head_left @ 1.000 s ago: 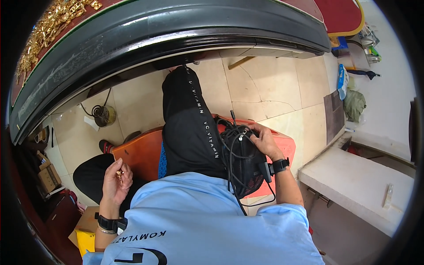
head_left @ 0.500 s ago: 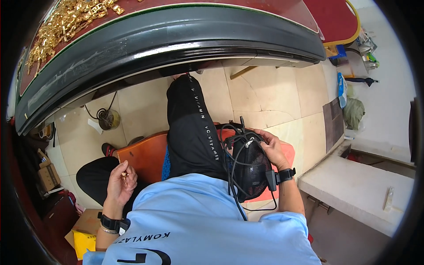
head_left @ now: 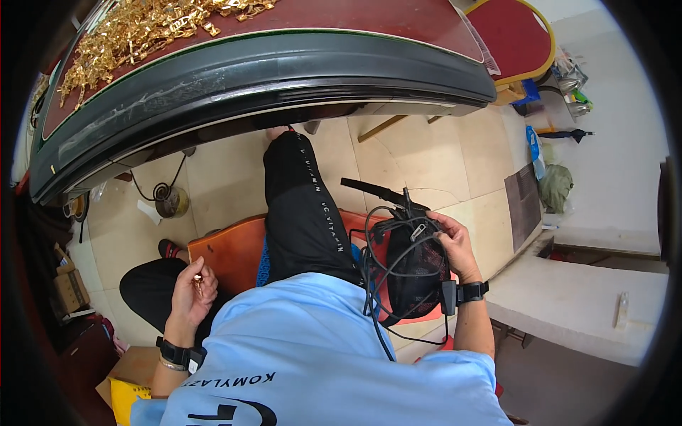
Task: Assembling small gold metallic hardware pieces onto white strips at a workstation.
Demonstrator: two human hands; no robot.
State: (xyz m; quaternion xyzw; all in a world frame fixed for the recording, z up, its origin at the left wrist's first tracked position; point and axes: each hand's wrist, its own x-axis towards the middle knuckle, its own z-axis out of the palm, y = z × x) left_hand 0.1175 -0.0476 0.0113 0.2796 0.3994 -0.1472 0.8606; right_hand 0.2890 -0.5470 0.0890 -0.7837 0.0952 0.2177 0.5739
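My right hand (head_left: pixel 456 247) grips the upper right edge of a black mesh pouch (head_left: pixel 415 277), thumb on its zipper side. Loops of black cable (head_left: pixel 369 266) hang around the pouch, and a black strap (head_left: pixel 369 189) sticks out from its top. The pouch is beside my right thigh, over an orange-red seat. On the left, near my bent knee, my left hand (head_left: pixel 193 295) is closed with its fingers curled around a small shiny gold-coloured metal piece (head_left: pixel 198 281). Its exact kind is too small to tell.
Ahead stands a table with a thick dark edge (head_left: pixel 284 67); gold-coloured metal pieces (head_left: pixel 135 39) are heaped on its red top. To the right are a white ledge (head_left: pixel 582 298) and a red stool top (head_left: pixel 511 35). Cardboard boxes (head_left: pixel 71 290) stand at the left.
My right hand has shifted slightly right and down with the pouch, and the strap now sticks out to the left. More of the tabletop shows. The left hand stays closed on the gold-coloured piece.
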